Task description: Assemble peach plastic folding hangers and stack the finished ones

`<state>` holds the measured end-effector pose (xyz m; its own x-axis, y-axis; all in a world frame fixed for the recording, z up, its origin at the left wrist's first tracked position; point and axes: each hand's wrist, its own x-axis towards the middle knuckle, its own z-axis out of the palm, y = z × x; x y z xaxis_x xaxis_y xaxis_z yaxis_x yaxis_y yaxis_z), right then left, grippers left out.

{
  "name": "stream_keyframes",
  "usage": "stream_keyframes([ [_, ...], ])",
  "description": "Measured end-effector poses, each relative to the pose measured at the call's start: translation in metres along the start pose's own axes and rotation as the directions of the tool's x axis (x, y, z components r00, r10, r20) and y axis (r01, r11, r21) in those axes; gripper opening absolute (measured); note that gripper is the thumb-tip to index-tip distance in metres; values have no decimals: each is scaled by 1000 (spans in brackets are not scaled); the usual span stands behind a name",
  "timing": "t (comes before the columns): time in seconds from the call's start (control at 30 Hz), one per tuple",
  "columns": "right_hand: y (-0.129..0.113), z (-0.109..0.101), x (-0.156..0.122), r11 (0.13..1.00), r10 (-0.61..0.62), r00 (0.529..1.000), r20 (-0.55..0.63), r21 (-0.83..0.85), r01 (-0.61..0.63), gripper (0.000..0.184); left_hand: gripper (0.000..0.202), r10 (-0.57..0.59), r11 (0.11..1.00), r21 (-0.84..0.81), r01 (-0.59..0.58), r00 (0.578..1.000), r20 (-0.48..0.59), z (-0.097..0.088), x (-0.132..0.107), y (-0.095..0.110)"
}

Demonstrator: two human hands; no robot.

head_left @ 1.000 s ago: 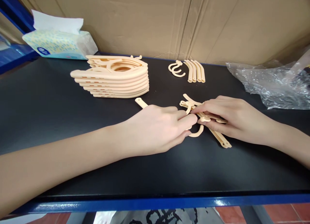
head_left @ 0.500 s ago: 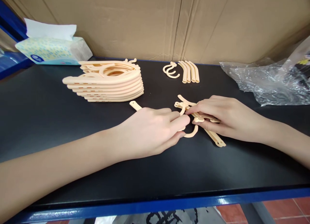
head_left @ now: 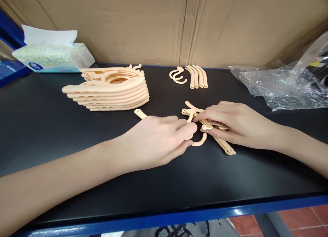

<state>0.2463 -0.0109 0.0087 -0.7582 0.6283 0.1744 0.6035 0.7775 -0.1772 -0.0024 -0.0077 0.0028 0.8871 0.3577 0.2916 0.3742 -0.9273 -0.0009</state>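
My left hand (head_left: 164, 137) is closed over a cream plastic hanger arm (head_left: 140, 114), whose holed end sticks out behind the knuckles. By its fingertips a curved hook (head_left: 201, 141) shows, partly covered. My right hand (head_left: 235, 124) pinches a cream hanger hook piece (head_left: 207, 126) between thumb and fingers. Under and around the right fingers lie loose hanger arms (head_left: 224, 146) and another hook (head_left: 190, 116), crossing one another on the black tabletop. The fingertips of both hands are close together, and the joint between the parts there is hidden.
A stack of cream folding hangers (head_left: 110, 90) stands at back left, before a tissue pack (head_left: 53, 57). Toward the back lie hooks (head_left: 177, 75) and several hanger arms (head_left: 197, 77) in a row. A clear plastic bag (head_left: 279, 86) rests right. Cardboard (head_left: 128, 25) backs the table.
The view has shifted slightly, so most things sit a little further left in the picture. Both hands keep nearly the same hold and place over the parts.
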Motion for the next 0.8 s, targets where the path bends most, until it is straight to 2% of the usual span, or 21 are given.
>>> stream_keyframes([
  [0.8,-1,-1,2,999,32,999,22,6,-32,30,10,0,1000,3,0,1000,16,-1,0,0],
])
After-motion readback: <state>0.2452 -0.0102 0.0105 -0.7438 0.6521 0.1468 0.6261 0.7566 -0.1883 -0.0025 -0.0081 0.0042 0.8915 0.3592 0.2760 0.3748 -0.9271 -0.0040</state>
